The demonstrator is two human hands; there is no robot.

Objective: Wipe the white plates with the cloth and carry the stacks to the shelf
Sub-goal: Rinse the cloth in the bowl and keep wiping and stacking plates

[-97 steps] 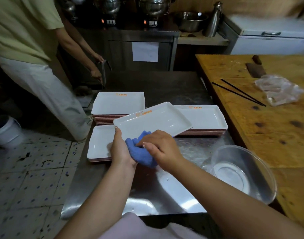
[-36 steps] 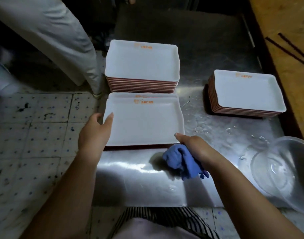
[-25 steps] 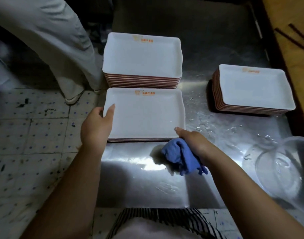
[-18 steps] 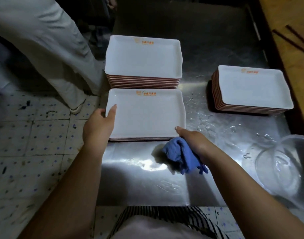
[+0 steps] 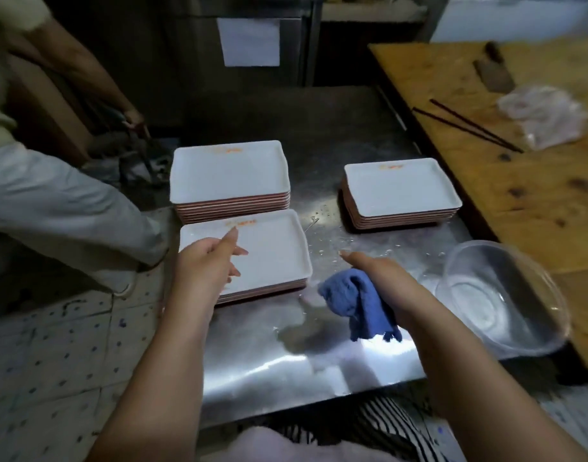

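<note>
White plates sit in three stacks on the wet steel surface [image 5: 319, 358]: a tall far-left stack [image 5: 231, 176], a low near-left stack [image 5: 272, 251] just in front of it, and a right stack [image 5: 401, 191] set well apart. A moment ago both hands bracketed the near-left stack, settling a freshly wiped plate onto it; now the left hand [image 5: 202, 265] has lifted off its edge and hovers above the top plate, fingers loosely spread and holding nothing. The right hand [image 5: 382, 278] has also drawn off the stack's corner and keeps the blue cloth [image 5: 359, 305] bunched under its palm, index finger stretched forward, the cloth hanging just above the surface beside the stack. That release suggests one plate's wiping is done and the next is about to be fetched, probably from the right stack, though which pile is the unwiped one cannot be told for sure. No stack has gone to a shelf, so the task looks only partway along. A clear bowl [image 5: 502, 298] rests at the near right, and another person [image 5: 53, 201] stands at the left.
</note>
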